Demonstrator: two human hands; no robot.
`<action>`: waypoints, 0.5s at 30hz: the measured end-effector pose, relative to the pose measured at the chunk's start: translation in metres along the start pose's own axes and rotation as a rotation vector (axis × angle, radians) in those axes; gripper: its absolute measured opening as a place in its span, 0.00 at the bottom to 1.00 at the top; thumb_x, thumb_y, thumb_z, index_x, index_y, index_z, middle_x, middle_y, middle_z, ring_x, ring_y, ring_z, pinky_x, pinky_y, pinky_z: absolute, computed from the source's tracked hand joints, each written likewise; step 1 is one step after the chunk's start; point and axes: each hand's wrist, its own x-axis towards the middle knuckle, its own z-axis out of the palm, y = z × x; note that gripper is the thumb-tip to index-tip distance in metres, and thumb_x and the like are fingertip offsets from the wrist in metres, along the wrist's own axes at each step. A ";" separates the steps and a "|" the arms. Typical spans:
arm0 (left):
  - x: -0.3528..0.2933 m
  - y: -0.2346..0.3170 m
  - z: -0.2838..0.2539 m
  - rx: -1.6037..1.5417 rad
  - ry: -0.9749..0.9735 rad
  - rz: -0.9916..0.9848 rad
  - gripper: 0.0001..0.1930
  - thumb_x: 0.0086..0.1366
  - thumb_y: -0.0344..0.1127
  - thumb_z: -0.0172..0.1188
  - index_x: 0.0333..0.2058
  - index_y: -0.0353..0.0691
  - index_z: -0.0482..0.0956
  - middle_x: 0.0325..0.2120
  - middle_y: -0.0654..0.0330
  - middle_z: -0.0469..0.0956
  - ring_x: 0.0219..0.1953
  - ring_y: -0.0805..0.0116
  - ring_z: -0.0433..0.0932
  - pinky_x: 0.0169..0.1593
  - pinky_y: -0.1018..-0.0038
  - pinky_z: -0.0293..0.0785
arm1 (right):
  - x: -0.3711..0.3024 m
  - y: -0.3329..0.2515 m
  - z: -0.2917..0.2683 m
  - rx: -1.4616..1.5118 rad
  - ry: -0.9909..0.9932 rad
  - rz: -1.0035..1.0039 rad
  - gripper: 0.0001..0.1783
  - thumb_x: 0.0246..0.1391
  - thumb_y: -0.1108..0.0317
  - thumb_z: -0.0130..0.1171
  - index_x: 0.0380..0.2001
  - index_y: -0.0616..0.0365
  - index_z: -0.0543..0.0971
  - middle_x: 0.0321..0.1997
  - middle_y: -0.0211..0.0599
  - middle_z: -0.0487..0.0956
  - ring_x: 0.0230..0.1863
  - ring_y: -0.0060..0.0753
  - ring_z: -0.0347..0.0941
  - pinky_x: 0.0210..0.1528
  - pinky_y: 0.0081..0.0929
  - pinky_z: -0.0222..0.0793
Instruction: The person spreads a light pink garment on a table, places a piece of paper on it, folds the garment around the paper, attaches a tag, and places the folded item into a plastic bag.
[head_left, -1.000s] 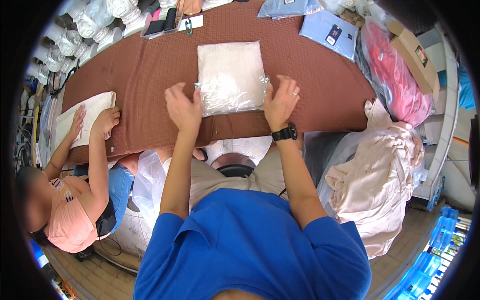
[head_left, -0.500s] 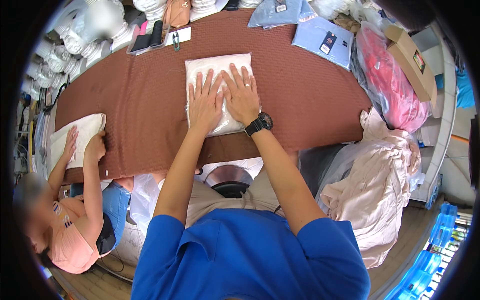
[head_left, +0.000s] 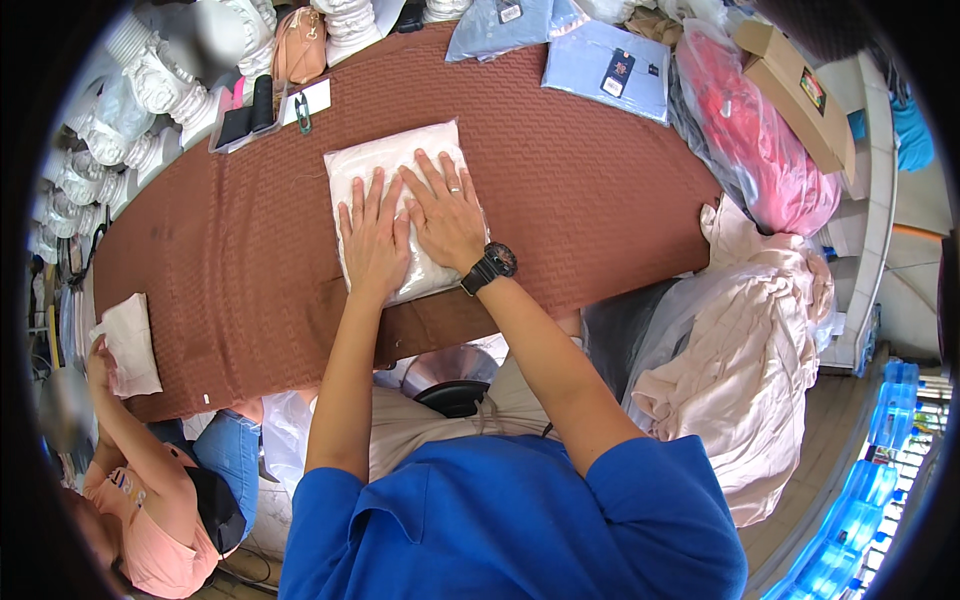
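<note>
A folded white garment in a clear plastic bag (head_left: pixel 395 150) lies flat on the brown cloth-covered table (head_left: pixel 560 190), near its front edge. My left hand (head_left: pixel 375 240) rests on the left half of the packet, palm down, with fingers stretched out. Beside it, my right hand (head_left: pixel 445 220) presses flat on the right half, fingers spread, a ring on one finger and a black watch (head_left: pixel 490 268) on the wrist. Both hands hide much of the packet's middle and lower part.
At left a co-worker's hand (head_left: pixel 100 362) touches a folded white cloth (head_left: pixel 132 345). Along the back lie a tray with thread spools (head_left: pixel 250 112), thread snips (head_left: pixel 303 113) and a bagged blue shirt (head_left: pixel 608 72). Red bagged goods (head_left: pixel 745 130), a cardboard box (head_left: pixel 800 95) and beige fabric (head_left: pixel 735 375) are at right.
The whole view has turned and shifted, so the table appears tilted. My hands stay flat on the packet. The co-worker's cloth looks smaller, and only one of their hands now shows on it.
</note>
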 end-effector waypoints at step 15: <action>0.000 -0.002 0.003 -0.013 0.021 0.006 0.26 0.72 0.44 0.44 0.67 0.53 0.64 0.71 0.61 0.55 0.74 0.54 0.47 0.73 0.49 0.38 | 0.000 0.001 0.002 0.021 0.029 -0.001 0.26 0.64 0.58 0.46 0.65 0.46 0.70 0.74 0.39 0.59 0.74 0.54 0.51 0.73 0.57 0.45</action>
